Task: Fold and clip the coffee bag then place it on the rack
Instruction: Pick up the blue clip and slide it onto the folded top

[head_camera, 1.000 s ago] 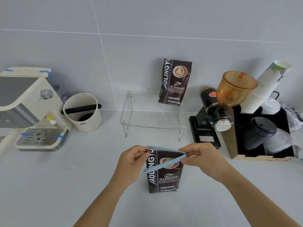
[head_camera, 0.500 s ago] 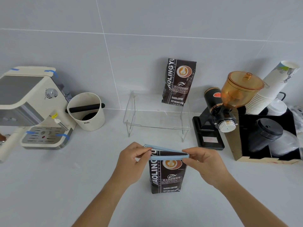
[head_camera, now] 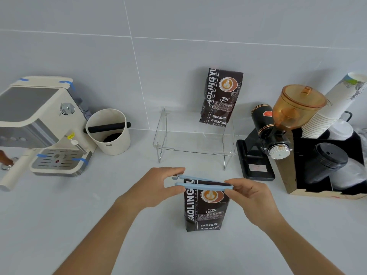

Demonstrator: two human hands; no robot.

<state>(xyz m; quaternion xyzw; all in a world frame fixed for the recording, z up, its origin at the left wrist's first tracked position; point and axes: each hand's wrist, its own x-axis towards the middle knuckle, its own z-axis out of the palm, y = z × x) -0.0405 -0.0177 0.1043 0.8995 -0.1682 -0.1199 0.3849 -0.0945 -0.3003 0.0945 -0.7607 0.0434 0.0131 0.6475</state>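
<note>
A dark brown coffee bag (head_camera: 205, 210) stands upright on the grey counter in front of me. A long light-blue clip (head_camera: 202, 184) straddles its folded top, the two arms still slightly apart at the left end. My left hand (head_camera: 158, 187) pinches the clip's left, open end between thumb and fingers. My right hand (head_camera: 252, 197) holds its right, hinged end. Behind the bag stands a clear acrylic rack (head_camera: 195, 138) against the wall, with a second, identical coffee bag (head_camera: 220, 98) upright on its back right.
A cream espresso machine (head_camera: 39, 124) and a white knock box (head_camera: 109, 132) sit at the left. A black grinder with an amber hopper (head_camera: 278, 126), stacked paper cups (head_camera: 333, 104) and a black box of lids (head_camera: 325, 165) crowd the right.
The clip's front arm has swung up from a slant to lie level across the bag's top, nearly closed. My view has shifted slightly left and closer.
</note>
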